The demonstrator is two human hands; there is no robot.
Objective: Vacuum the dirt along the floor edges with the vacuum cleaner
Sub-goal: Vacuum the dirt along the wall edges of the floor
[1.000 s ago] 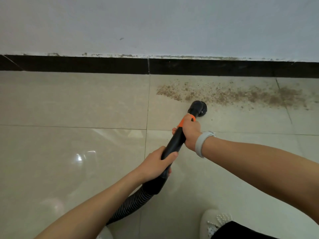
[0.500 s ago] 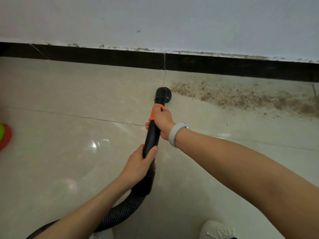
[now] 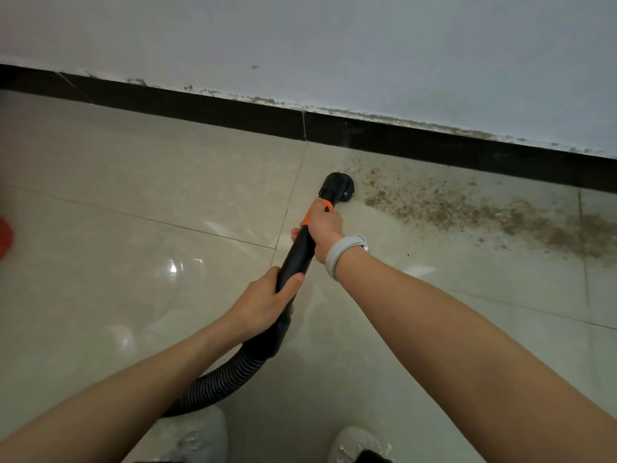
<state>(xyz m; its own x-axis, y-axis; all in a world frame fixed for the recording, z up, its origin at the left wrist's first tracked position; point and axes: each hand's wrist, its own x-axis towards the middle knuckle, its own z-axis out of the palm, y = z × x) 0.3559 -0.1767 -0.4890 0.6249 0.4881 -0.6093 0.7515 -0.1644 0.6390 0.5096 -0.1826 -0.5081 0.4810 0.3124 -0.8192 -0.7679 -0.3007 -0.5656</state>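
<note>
A black vacuum wand (image 3: pixel 298 252) with an orange collar ends in a round brush nozzle (image 3: pixel 337 190) that sits on the cream tile floor at the left end of a brown dirt strip (image 3: pixel 484 212). The dirt runs rightward along the black skirting (image 3: pixel 434 143) below the white wall. My right hand (image 3: pixel 325 228), with a pale wristband, grips the wand just behind the orange collar. My left hand (image 3: pixel 267 300) grips the wand lower down, near where the ribbed black hose (image 3: pixel 217 382) begins.
The hose curves down left past my two light shoes (image 3: pixel 359 444) at the bottom edge. A red object (image 3: pixel 5 238) shows partly at the left edge. Glossy tiles (image 3: pixel 133 262) with grout lines spread to the left.
The nozzle has come back right onto the dirt's left end after standing left of it. The view has tilted, so the skirting now slopes down to the right. Both hands keep their grip.
</note>
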